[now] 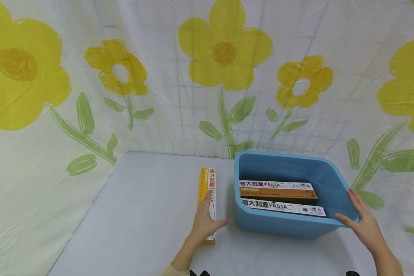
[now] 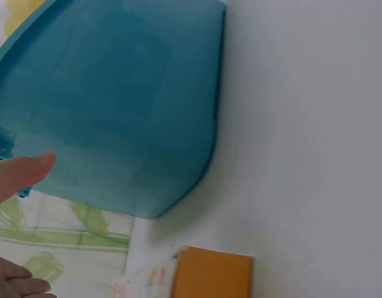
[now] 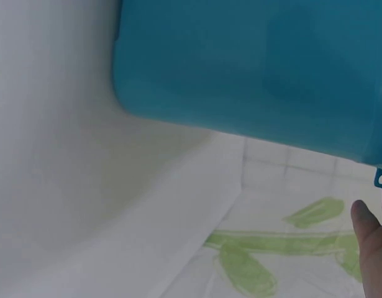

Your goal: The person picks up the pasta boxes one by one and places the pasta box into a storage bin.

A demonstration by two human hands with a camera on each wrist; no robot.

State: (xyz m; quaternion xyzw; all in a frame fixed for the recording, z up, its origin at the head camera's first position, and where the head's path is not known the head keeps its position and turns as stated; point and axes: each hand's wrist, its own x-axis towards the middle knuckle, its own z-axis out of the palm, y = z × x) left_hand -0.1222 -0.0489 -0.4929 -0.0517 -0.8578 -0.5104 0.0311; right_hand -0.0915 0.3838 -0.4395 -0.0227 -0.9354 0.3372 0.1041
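A long yellow-and-white pasta box [image 1: 212, 180] lies lengthwise on the table in the head view. My left hand [image 1: 204, 220] is over its near half, fingers pointing away and thumb spread to the right, hiding part of the box. In the left wrist view, the box's orange end [image 2: 212, 273] shows below the thumb [image 2: 23, 177]. To the right stands a blue plastic bin [image 1: 283, 224]. My right hand [image 1: 367, 228] rests at its near right corner, with fairly straight fingers along the side rim and thumb over the front rim.
Inside the bin lie two pasta boxes side by side, a crab roe flavor one [image 1: 279, 191] and a white-sided one [image 1: 283, 207] nearer the front wall. A flower-printed cloth [image 1: 165, 115] hangs behind the pale table [image 1: 131, 214].
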